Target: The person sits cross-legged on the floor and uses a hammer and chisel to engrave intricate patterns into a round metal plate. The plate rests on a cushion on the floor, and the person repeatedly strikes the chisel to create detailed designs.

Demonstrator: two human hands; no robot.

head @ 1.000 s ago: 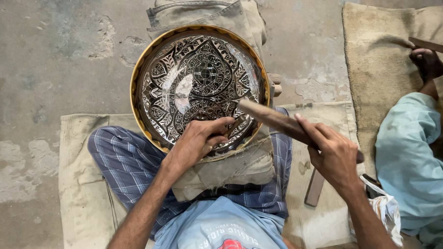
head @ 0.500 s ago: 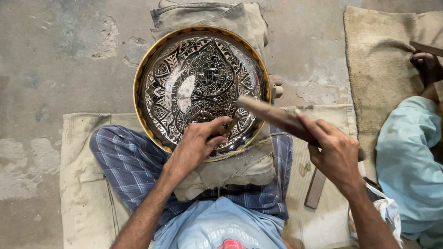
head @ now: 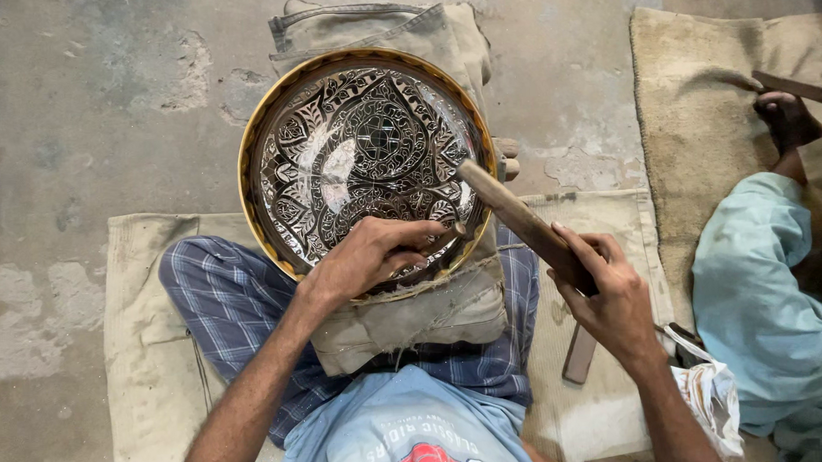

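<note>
The engraved plate [head: 363,160] rests on a folded cloth [head: 414,317] over the lap. On its lower rim the left hand [head: 366,257] pinches a chisel [head: 440,239]; just right of it, the right hand [head: 604,293] grips a wooden mallet [head: 520,223]. Another person's hand [head: 785,118] is far right.

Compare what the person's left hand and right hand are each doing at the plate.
The left hand lies on the lower rim of the engraved round plate, pinching a thin chisel-like tool; the right hand is off the plate, to its right. The left grips finely with its fingers; the right wraps fully around a wooden mallet. Both hold a tool, aimed at the same rim area.
</note>
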